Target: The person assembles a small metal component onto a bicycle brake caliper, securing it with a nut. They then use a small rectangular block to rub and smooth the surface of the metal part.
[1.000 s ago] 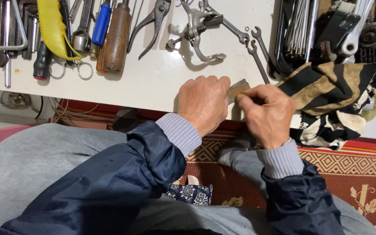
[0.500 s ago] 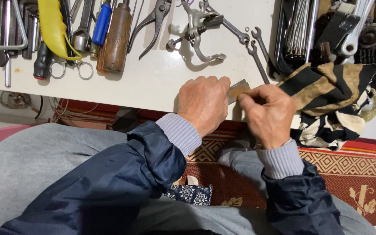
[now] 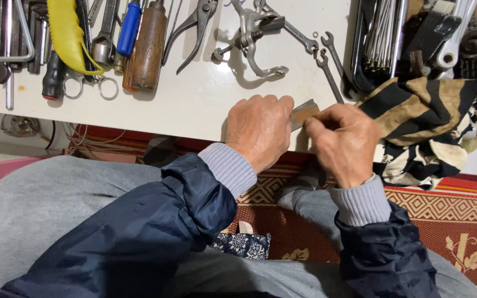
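Observation:
My left hand [image 3: 259,131] rests knuckles-up at the front edge of the white table [image 3: 194,105], its fingers curled over one end of a small flat brownish-grey piece [image 3: 305,112]. My right hand [image 3: 344,142] is closed in a pinch at the other end of that piece, fingertips touching it. Most of the piece is hidden between the two hands. Both arms wear dark blue jacket sleeves with grey knit cuffs.
Tools lie along the table's far side: a wooden-handled tool [image 3: 149,47], a blue-handled one [image 3: 128,27], pliers [image 3: 194,30], spanners [image 3: 327,60], a metal clamp-like part [image 3: 255,38], a yellow cloth [image 3: 70,33]. A striped rag [image 3: 420,121] lies right. Patterned red rug [image 3: 459,221] below.
Both hands stay at the small piece; the right hand has shifted very slightly. Nothing else has moved.

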